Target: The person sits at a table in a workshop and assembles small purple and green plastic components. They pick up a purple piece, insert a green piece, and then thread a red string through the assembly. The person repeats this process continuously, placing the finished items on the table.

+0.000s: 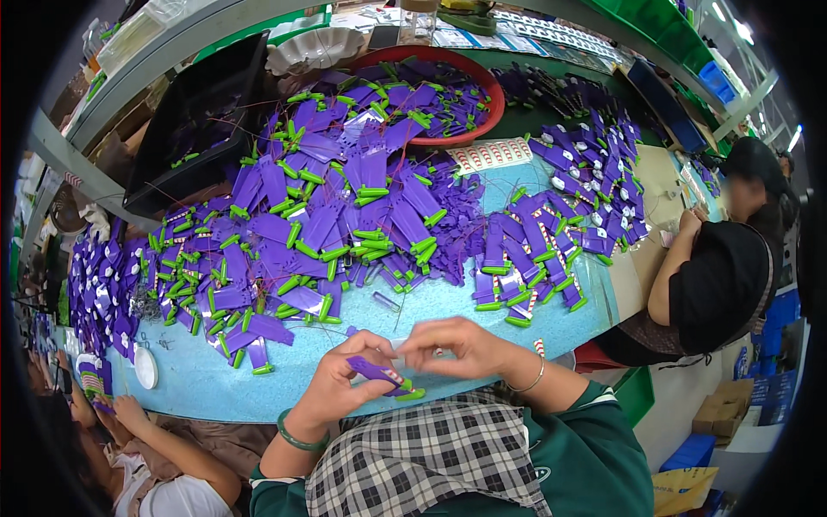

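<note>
Close to the table's near edge, my left hand (349, 379) is closed on a flat purple piece with a green end (376, 370). Red-and-white stripes show along that piece. My right hand (452, 346) is beside it, its fingertips drawn together near my left fingertips and slightly blurred. Whatever the right fingers pinch is hidden or too small to name. Just beyond my hands lies a small clear piece (385, 301) on the light blue table (431, 314).
A large heap of purple-and-green pieces (319, 224) covers the middle. Behind are a red basin (493, 90) full of them, a black bin (198, 121) and a striped sticker sheet (491, 155). A white dish (146, 368) lies left. Co-workers sit at right (715, 276) and left (172, 465).
</note>
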`<state>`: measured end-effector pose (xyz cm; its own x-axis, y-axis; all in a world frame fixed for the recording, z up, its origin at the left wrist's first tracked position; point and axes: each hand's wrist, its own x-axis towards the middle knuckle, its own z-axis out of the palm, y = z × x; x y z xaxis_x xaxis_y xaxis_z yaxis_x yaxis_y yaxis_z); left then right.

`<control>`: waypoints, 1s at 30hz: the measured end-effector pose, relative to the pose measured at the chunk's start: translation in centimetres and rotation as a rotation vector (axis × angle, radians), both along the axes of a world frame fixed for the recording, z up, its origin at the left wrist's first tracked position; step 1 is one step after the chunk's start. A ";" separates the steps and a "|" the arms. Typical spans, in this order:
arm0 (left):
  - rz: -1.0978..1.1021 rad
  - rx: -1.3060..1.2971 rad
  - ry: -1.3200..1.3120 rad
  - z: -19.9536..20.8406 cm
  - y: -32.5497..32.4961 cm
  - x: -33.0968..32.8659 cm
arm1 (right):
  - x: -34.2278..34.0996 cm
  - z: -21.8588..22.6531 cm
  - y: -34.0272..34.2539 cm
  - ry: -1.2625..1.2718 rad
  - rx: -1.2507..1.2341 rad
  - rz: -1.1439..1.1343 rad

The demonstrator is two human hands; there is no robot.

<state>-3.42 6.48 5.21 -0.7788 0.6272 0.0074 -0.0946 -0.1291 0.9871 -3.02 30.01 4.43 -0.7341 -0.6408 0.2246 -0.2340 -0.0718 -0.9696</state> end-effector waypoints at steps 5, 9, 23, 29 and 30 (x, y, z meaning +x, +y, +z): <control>0.038 -0.188 0.234 1.0 0.8 -0.3 | -1.1 0.9 -0.3 0.423 0.269 -0.135; 0.136 -0.144 -0.024 1.0 -0.4 -0.2 | -4.0 0.2 3.1 0.622 0.745 -0.504; 0.630 0.096 -0.013 -1.5 0.2 -0.2 | -4.8 1.1 4.4 0.310 0.593 -0.763; 0.305 -0.223 -0.020 -2.1 2.6 0.5 | -1.7 3.1 0.4 0.160 0.219 -0.405; 0.258 -0.299 0.032 -1.9 2.8 0.6 | -1.4 2.9 -0.4 0.180 0.220 -0.408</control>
